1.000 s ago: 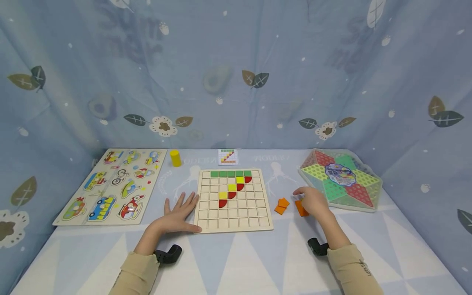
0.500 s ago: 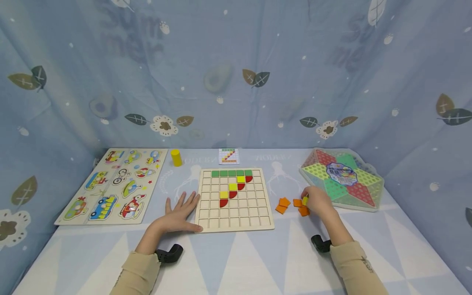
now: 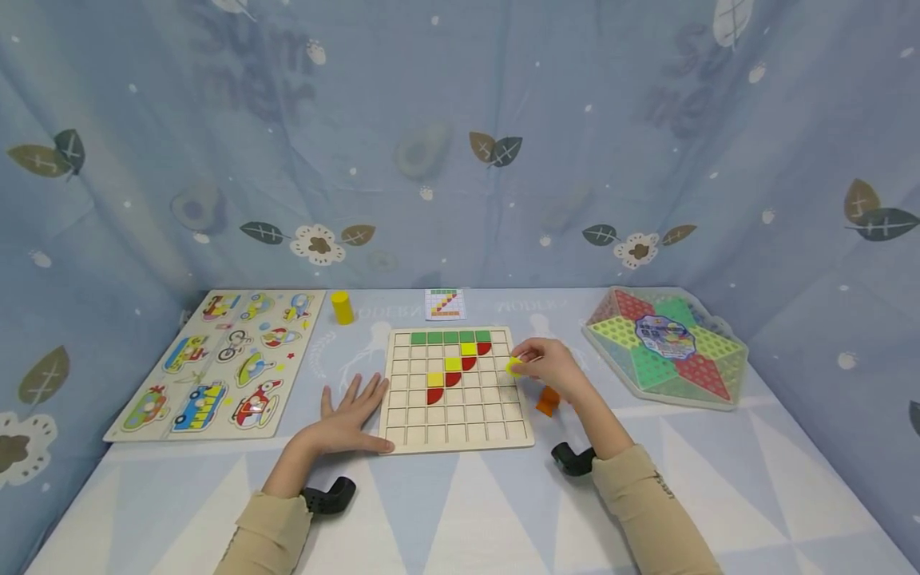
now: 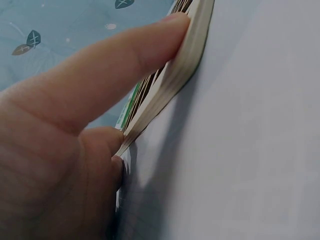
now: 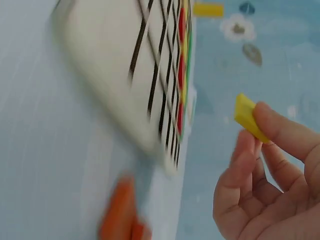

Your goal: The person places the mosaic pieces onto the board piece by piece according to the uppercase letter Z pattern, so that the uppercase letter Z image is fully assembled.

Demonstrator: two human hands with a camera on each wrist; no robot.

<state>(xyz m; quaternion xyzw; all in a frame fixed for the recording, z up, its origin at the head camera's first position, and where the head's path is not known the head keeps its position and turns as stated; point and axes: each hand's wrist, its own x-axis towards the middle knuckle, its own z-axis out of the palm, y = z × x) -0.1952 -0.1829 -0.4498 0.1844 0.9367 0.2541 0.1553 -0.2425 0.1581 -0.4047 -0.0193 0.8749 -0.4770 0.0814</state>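
A wooden grid board (image 3: pixel 460 415) lies mid-table, with green squares (image 3: pixel 450 338) along its top row and yellow squares (image 3: pixel 452 364) and red quarter-circle tiles (image 3: pixel 434 395) running in a diagonal. My left hand (image 3: pixel 346 422) rests at the board's left edge, fingers spread; in the left wrist view a fingertip touches the board's rim (image 4: pixel 185 62). Between thumb and fingers my right hand (image 3: pixel 552 366) pinches a yellow square tile (image 5: pixel 248 118), held above the board's right edge. Orange tiles (image 3: pixel 548 402) lie right of the board, partly hidden under the right hand.
A pattern card (image 3: pixel 445 305) stands behind the board, near a yellow cylinder (image 3: pixel 343 308). At left lies a vehicle puzzle board (image 3: pixel 216 363); at right, a Chinese checkers box (image 3: pixel 664 347). A patterned curtain (image 3: pixel 460 160) hangs behind.
My right hand picked up the yellow square tile from beside the orange tiles and carried it left to the board's right edge. The left hand stayed in place.
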